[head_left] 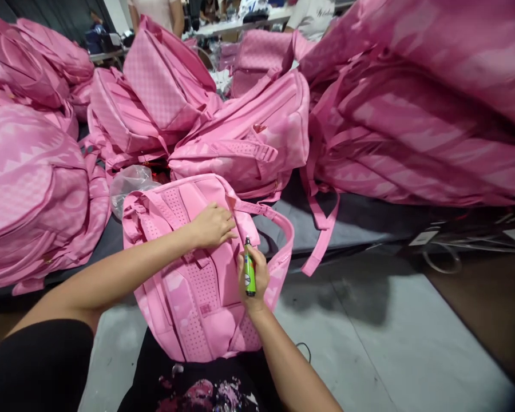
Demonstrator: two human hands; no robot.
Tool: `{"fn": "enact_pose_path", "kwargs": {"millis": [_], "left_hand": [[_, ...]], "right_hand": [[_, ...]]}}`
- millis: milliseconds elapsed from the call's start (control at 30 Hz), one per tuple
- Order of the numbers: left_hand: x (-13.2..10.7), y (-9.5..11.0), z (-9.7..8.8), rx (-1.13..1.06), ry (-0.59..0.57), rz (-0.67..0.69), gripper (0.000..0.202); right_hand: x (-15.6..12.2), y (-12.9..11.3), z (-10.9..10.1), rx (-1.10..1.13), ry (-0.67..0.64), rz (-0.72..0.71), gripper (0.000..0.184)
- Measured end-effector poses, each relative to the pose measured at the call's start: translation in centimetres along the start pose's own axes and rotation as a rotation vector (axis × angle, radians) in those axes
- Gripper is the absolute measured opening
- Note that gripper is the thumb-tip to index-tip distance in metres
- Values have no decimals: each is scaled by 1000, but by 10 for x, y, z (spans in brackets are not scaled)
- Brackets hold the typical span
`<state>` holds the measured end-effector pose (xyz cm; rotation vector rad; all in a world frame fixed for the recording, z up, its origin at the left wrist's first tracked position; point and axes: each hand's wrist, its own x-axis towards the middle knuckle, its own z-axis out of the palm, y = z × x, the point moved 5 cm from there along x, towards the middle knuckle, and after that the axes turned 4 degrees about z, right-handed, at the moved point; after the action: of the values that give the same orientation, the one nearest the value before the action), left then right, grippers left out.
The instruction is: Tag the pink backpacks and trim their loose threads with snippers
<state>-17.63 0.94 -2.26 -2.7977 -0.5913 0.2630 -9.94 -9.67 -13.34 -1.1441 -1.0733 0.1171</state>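
A pink backpack [197, 292] lies back side up across my lap, its mesh padding and shoulder straps showing. My left hand [212, 226] rests on its upper part with the fingers curled down, pressing or pinching the fabric near the top handle. My right hand [253, 280] is closed round a green lighter [249, 269], held upright with its black tip pointing at the strap near the backpack's top right.
Several pink backpacks [249, 137] are heaped on the dark table [360, 220] ahead, with more at left [30, 189] and right [429, 109]. A clear plastic bag [131, 183] lies behind my backpack. People stand at the far table. Grey floor [369, 343] lies to my right.
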Motion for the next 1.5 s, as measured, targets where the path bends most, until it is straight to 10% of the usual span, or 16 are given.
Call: {"fn": "enact_pose_path", "kwargs": {"millis": [333,467,600,800,1133,1500], "left_hand": [[-23,-79,-16,152,76,-31,59],[-17,-74,-19,20,124,-169,61],[-7,-48,-18,-91,-3,77,56],[-23,-91,-25,-95,128,-199,55],[-34,-1,-4,-25,81,-90,37],[-41,8,3,-59,232,-96,24]], "right_hand": [[-8,13,-6,-14,-114,-45,40],[-4,10,-10,-22,-135,49,37],[-1,9,-7,-20,-130,98,29],[-1,10,-18,111,-159,99,26],[53,-4,-3,295,-128,727,26],[51,-5,18,237,-278,672,22]]}}
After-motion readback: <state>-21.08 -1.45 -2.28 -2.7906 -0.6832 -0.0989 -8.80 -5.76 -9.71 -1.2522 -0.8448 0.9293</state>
